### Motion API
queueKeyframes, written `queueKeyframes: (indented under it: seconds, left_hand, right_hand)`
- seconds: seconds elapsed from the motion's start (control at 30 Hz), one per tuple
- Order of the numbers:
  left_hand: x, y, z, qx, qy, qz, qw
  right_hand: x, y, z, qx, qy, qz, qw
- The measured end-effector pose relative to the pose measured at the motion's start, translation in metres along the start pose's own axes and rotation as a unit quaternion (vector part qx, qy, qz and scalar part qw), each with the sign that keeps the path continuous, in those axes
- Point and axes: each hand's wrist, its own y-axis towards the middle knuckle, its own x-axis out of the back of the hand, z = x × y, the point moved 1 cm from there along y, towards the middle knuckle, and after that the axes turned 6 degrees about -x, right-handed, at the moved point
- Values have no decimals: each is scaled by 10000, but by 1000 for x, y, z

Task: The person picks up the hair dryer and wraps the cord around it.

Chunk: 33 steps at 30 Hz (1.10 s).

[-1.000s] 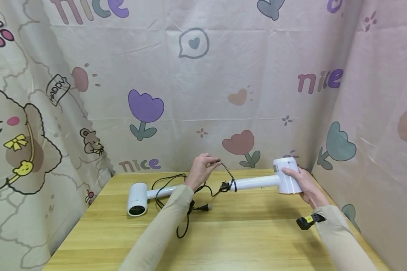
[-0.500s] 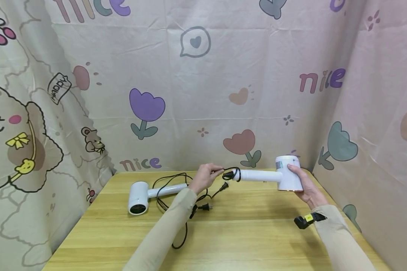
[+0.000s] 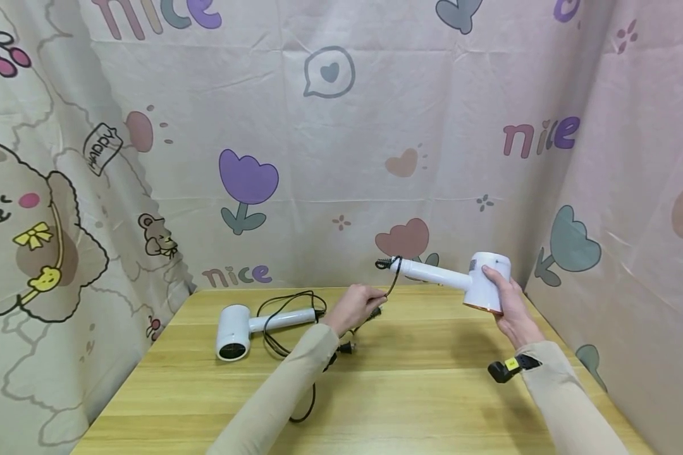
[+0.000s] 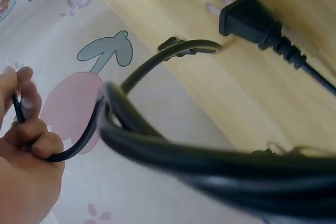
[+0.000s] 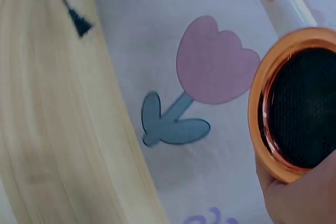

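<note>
White hair dryer [image 3: 479,289] in right hand [image 3: 514,311], its cord [image 3: 396,279] (black) in left hand [image 3: 355,308]

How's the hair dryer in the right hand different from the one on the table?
The held hair dryer is up in the air; the resting hair dryer lies on the table. In the head view, the held one's handle points left, the resting one's right. Both are white.

White hair dryer [image 3: 486,281], copper rim round dark grille [image 5: 307,108], grille end down; gripped at head, above wooden table [image 3: 461,392]. Handle [image 3: 435,274] points left, tilted up. Black power cord [image 4: 69,153] looped at handle tip, pinched below.
</note>
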Motion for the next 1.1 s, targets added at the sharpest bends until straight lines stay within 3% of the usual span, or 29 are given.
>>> queueKeyframes:
  seconds: [0.17,0.4,0.73,0.9,1.1]
  left_hand:
    - [5,2,-7,-379,528,5,9979]
    - [11,4,-14,-528,1280,15,9904]
    - [19,5,-19,-414,1934,-25,9802]
    - [32,10,-16,-375,1538,-177,9872]
    - [44,16,-5,-243,416,-740,9961]
  right_hand:
    - [0,2,1,392,-1167,-408,9915]
    - [-3,0,6,613,-2892,-149,9552]
    - [-13,-2,12,735,-3440,-114,9360]
    - [-12,-1,15,907,-3439,-31,9346]
    - [-8,-2,22,693,-3458,258,9354]
